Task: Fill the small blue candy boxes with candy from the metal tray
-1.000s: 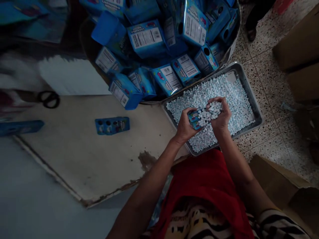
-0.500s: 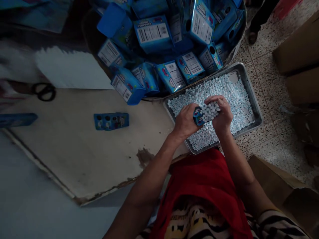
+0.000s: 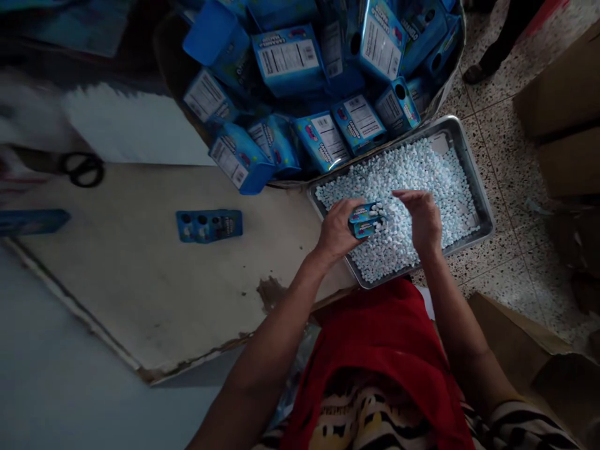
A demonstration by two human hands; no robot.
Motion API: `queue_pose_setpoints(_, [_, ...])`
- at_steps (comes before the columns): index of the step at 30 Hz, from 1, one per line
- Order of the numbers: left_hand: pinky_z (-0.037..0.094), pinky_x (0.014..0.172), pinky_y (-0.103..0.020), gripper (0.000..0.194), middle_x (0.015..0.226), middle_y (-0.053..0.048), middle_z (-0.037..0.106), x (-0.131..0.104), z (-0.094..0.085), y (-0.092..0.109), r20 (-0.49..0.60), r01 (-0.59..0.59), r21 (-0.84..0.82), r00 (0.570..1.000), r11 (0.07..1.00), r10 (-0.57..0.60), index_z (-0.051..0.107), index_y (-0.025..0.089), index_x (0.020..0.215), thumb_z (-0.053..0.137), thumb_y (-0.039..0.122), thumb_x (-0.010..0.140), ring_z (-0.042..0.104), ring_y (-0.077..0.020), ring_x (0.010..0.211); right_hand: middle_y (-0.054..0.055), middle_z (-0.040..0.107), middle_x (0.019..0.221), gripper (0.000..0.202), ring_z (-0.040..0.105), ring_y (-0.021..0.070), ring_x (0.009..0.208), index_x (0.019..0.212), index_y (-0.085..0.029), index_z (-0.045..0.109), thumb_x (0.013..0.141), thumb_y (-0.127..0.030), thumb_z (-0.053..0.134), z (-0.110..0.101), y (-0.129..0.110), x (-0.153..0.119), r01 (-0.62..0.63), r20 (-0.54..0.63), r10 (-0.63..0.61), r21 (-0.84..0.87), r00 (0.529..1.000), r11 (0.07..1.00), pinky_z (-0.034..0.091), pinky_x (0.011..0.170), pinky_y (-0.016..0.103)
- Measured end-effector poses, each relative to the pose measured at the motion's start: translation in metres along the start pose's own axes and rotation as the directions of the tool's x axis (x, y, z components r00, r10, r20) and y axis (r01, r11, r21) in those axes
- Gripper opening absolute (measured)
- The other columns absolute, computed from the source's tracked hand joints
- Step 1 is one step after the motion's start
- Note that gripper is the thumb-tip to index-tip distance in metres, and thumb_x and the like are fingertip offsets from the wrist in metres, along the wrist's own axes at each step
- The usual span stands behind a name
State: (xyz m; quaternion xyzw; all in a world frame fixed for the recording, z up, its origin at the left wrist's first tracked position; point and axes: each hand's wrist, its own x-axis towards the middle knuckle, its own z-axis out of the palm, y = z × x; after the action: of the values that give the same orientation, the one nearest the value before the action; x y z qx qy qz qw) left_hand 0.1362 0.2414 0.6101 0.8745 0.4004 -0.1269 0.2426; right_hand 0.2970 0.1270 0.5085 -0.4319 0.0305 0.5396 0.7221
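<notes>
My left hand [image 3: 338, 230] is closed around two small blue candy boxes [image 3: 362, 220], held side by side over the left part of a metal tray [image 3: 479, 187]. White and pale-blue candies [image 3: 424, 162] fill much of the tray, and several show at the boxes' right ends. To the right of the boxes, my right hand [image 3: 425, 219] hovers above the candies with its fingers stretched out and apart from the boxes. No candies show in it; its palm is partly turned out of sight.
Behind the tray a large container [image 3: 443, 103] is heaped with blue boxes [image 3: 285, 59]. Another blue pack [image 3: 209, 225] lies on the worn tabletop [image 3: 154, 300], with black scissor handles [image 3: 82, 170] at left. Cardboard boxes [image 3: 557, 112] and a person's foot [image 3: 475, 74] are at right.
The heap of candies has left my right hand, which has opened and moved slightly right. My left hand has shifted a little left with the boxes, and candies now show at their ends.
</notes>
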Motion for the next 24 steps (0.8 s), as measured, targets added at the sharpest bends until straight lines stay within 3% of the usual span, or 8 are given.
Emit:
queue_pose_setpoints(2, [0.058, 0.106, -0.045, 0.065, 0.131, -0.008, 0.072, -0.006, -0.007, -0.003, -0.002, 0.013, -0.056, 1.000, 0.998, -0.013, 0.061, 0.026, 0.135, 0.088, 0.022, 0.076, 0.070, -0.0303, 0.124, 0.006, 0.076, 0.109, 0.048, 0.070, 0.0234, 0.113, 0.092, -0.025, 0.074, 0.102, -0.068, 0.056, -0.026, 0.018, 0.020, 0.032, -0.086, -0.056, -0.257, 0.995, 0.966, 0.052, 0.111, 0.047])
queue_pose_setpoints(5, [0.058, 0.104, -0.043, 0.066, 0.132, -0.008, 0.072, -0.016, -0.015, -0.006, 0.021, 0.070, -0.162, 0.998, 0.984, -0.067, 0.061, 0.027, 0.134, 0.092, 0.030, 0.076, 0.071, -0.0278, 0.122, 0.010, 0.072, 0.114, 0.050, 0.065, 0.0270, 0.117, 0.097, -0.023, 0.074, 0.100, -0.071, 0.060, -0.051, 0.051, 0.062, 0.157, -0.028, -0.233, -0.659, 0.972, 0.736, 0.049, 0.113, 0.049])
queue_pose_setpoints(9, [0.058, 0.100, -0.040, 0.068, 0.126, -0.006, 0.072, -0.027, -0.020, -0.012, 0.067, 0.179, -0.172, 0.983, 0.969, -0.170, 0.060, 0.026, 0.130, 0.095, 0.032, 0.072, 0.072, -0.0263, 0.115, 0.014, 0.062, 0.144, 0.058, 0.052, 0.0341, 0.138, 0.130, -0.024, 0.072, 0.104, -0.071, 0.051, -0.043, 0.088, 0.098, 0.275, 0.203, -0.215, -0.875, 0.955, 0.397, 0.040, 0.121, 0.057])
queue_pose_setpoints(12, [0.058, 0.095, -0.041, 0.068, 0.116, -0.004, 0.072, -0.028, -0.019, -0.015, 0.075, 0.248, -0.029, 0.967, 0.968, -0.245, 0.060, 0.025, 0.122, 0.095, 0.024, 0.064, 0.071, -0.0278, 0.108, 0.015, 0.060, 0.143, 0.061, 0.052, 0.0357, 0.136, 0.141, -0.026, 0.066, 0.104, -0.072, 0.051, -0.029, 0.101, 0.094, 0.275, 0.228, -0.184, -0.915, 0.956, 0.294, 0.039, 0.119, 0.059])
queue_pose_setpoints(15, [0.057, 0.096, -0.045, 0.064, 0.116, -0.007, 0.071, -0.019, -0.014, -0.013, 0.081, 0.266, 0.160, 0.956, 0.951, -0.281, 0.059, 0.024, 0.116, 0.091, 0.019, 0.061, 0.069, -0.0324, 0.109, 0.015, 0.065, 0.121, 0.054, 0.059, 0.0321, 0.118, 0.124, -0.022, 0.071, 0.102, -0.068, 0.053, -0.021, 0.105, 0.075, 0.233, 0.172, -0.193, -0.902, 0.966, 0.364, 0.048, 0.108, 0.050])
queue_pose_setpoints(19, [0.055, 0.100, -0.050, 0.063, 0.119, -0.011, 0.070, -0.001, -0.004, -0.001, 0.164, 0.244, 0.310, 0.938, 0.919, -0.305, 0.058, 0.022, 0.115, 0.090, 0.019, 0.061, 0.067, -0.0373, 0.114, 0.009, 0.067, 0.099, 0.044, 0.062, 0.0264, 0.097, 0.100, -0.023, 0.069, 0.094, -0.065, 0.059, -0.015, 0.105, 0.050, 0.125, 0.034, -0.148, -0.738, 0.988, 0.663, 0.050, 0.095, 0.042])
queue_pose_setpoints(22, [0.054, 0.101, -0.051, 0.062, 0.119, -0.011, 0.070, 0.008, 0.001, 0.007, 0.189, 0.238, 0.377, 0.926, 0.895, -0.326, 0.058, 0.022, 0.115, 0.090, 0.021, 0.062, 0.066, -0.0387, 0.115, 0.004, 0.066, 0.088, 0.044, 0.061, 0.0232, 0.090, 0.085, -0.023, 0.066, 0.085, -0.067, 0.066, -0.003, 0.101, 0.034, -0.064, -0.098, 0.025, -0.415, 0.995, 0.908, 0.050, 0.095, 0.041])
queue_pose_setpoints(24, [0.054, 0.100, -0.050, 0.062, 0.118, -0.011, 0.070, 0.011, 0.002, 0.010, 0.203, 0.238, 0.395, 0.920, 0.888, -0.336, 0.058, 0.022, 0.116, 0.089, 0.022, 0.063, 0.066, -0.0384, 0.115, 0.003, 0.064, 0.085, 0.043, 0.061, 0.0222, 0.090, 0.081, -0.023, 0.064, 0.085, -0.067, 0.065, 0.009, 0.094, 0.025, -0.153, -0.088, 0.142, -0.124, 0.986, 0.980, 0.050, 0.096, 0.041])
